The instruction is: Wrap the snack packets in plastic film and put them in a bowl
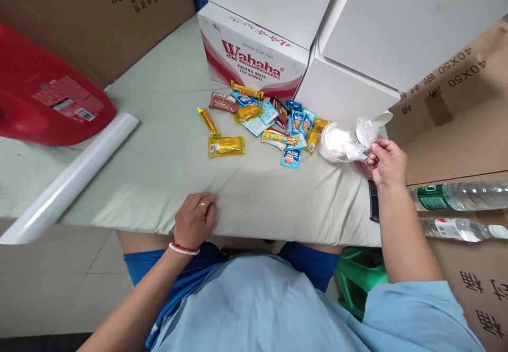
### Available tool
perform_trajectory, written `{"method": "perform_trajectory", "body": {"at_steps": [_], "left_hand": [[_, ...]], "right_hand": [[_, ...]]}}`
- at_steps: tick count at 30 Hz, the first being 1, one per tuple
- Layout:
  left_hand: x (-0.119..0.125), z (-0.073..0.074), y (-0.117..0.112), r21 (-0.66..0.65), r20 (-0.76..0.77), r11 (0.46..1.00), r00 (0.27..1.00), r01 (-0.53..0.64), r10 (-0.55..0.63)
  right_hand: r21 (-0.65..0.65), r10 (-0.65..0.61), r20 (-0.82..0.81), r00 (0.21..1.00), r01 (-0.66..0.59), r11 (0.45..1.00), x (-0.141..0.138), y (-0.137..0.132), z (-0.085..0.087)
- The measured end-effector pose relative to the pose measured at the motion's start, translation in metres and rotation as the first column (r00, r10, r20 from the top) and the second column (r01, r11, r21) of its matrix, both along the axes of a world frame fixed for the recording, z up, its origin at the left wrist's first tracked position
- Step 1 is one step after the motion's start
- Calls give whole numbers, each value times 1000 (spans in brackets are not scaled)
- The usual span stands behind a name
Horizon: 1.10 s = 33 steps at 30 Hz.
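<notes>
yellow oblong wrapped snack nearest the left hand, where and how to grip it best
Pinch the yellow oblong wrapped snack across its long edges at mid-length, probably from above and the near side: it lies flat, long axis running left to right, and a slim orange wrapped stick sits close behind its left half.

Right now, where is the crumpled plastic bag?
In the head view, the crumpled plastic bag is right of centre on the table, between the wrapped snacks and the right hand, which pinches its edge.
</notes>
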<state>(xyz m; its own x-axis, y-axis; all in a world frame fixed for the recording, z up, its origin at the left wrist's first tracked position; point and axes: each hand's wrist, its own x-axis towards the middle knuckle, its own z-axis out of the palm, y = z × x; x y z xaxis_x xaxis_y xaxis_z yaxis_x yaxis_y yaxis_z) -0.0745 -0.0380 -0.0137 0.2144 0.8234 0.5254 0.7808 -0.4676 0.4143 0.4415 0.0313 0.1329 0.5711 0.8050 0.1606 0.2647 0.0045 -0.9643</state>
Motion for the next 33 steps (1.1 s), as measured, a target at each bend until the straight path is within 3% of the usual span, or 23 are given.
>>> {"method": "perform_trajectory", "body": {"at_steps": [3, 7, 10, 13, 15, 17, 20, 22, 25, 27, 29, 31, 33], "left_hand": [[1, 6, -2, -93, 152, 995, 987, -40, 54], [12, 16, -6, -201, 276, 978, 955, -57, 113], [24, 20, -10, -235, 313, 972, 948, 13, 63], [31, 24, -17, -261, 349, 964, 936, 49, 46], [34, 30, -24, -294, 386, 954, 920, 52, 69], [39, 38, -31, -345, 438, 935, 895, 85, 81], [53, 54, -41, -437, 545, 873, 836, 217, 65], [69, 63, -44, -504, 630, 799, 772, 328, 80], [96, 68, -42, -571, 729, 651, 674, 500, 122], [110, 65, -40, -588, 754, 592, 639, 552, 153], [117, 60, -39, -601, 769, 540, 611, 589, 189], [117, 53, -41, -608, 778, 503, 585, 614, 227], [110, 47, -43, -622, 769, 516, 584, 589, 260]], "right_hand": [[28, -3, -305, 952, 12, 1000, -4, -13, -7], [30, -28, -519, 854, 51, 998, -2, -7, -11], [144, 1, -505, 863, 84, 986, -4, 11, -6], [150, -29, -437, 899, 105, 983, -15, 24, 6], [134, 19, -390, 920, 37, 990, -30, 21, 14], [134, 144, -382, 913, -99, 986, -56, 3, 16], [31, 295, -482, 825, -321, 947, -111, -40, 1], [-121, 300, -560, 772, -435, 892, -153, -73, -20], [-262, 263, -585, 767, -485, 834, -209, -116, -56], [-275, 278, -559, 781, -492, 826, -234, -136, -73], [-271, 344, -528, 776, -538, 798, -244, -147, -80], [-289, 427, -424, 799, -566, 772, -238, -147, -80], [-314, 455, -149, 878, -479, 820, -216, -134, -79]]}}
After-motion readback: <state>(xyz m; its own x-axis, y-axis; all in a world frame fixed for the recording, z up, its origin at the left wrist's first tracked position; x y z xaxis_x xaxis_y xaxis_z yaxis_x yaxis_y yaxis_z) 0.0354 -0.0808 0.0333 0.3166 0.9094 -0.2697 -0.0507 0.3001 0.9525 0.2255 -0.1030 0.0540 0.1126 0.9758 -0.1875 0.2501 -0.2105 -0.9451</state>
